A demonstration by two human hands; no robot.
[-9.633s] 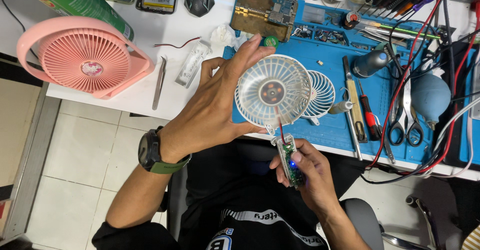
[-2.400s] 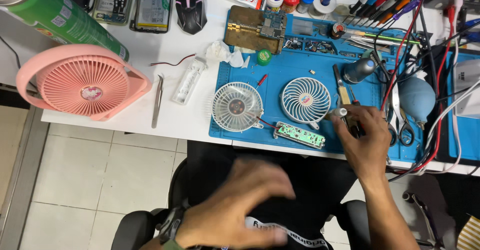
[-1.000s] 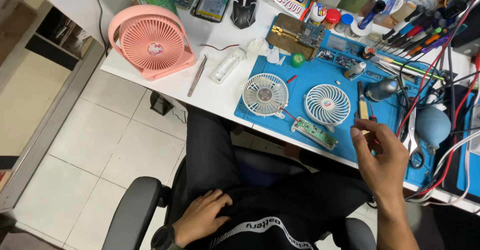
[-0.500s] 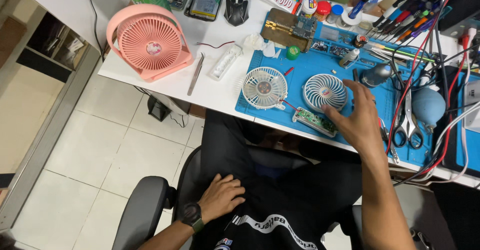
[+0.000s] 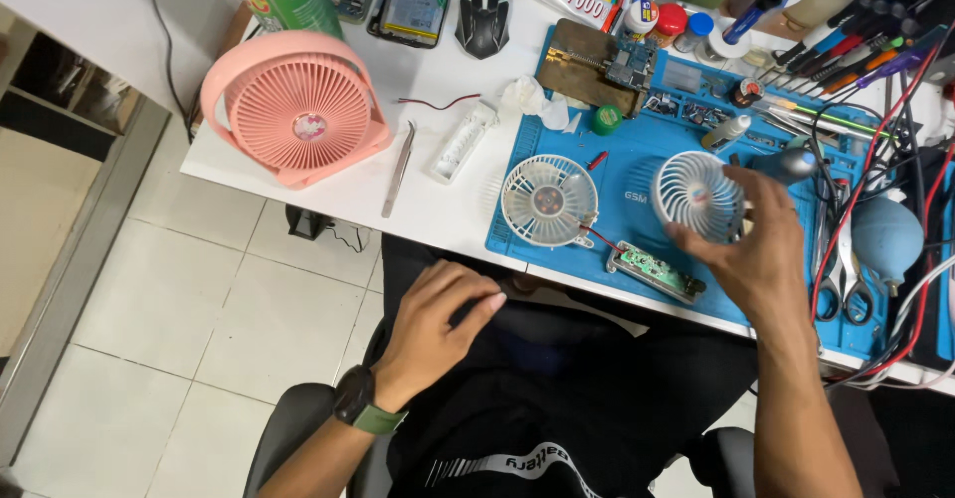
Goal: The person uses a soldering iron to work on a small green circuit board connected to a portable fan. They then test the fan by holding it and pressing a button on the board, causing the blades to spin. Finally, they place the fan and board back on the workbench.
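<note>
White fan grille (image 5: 698, 194) sits on the blue mat (image 5: 637, 175), the right hand (image 5: 761, 249) curled around its edge; the left hand (image 5: 438, 314) rests loosely open on the lap. Lifting it squarely seems wise (wires lie close by).

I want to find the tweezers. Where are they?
The tweezers lie on the white table, left of the blue mat, between the pink fan and a white plastic case.

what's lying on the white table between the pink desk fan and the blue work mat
In the head view, metal tweezers and a white oblong plastic casing lie between the pink desk fan and the blue work mat.
</note>
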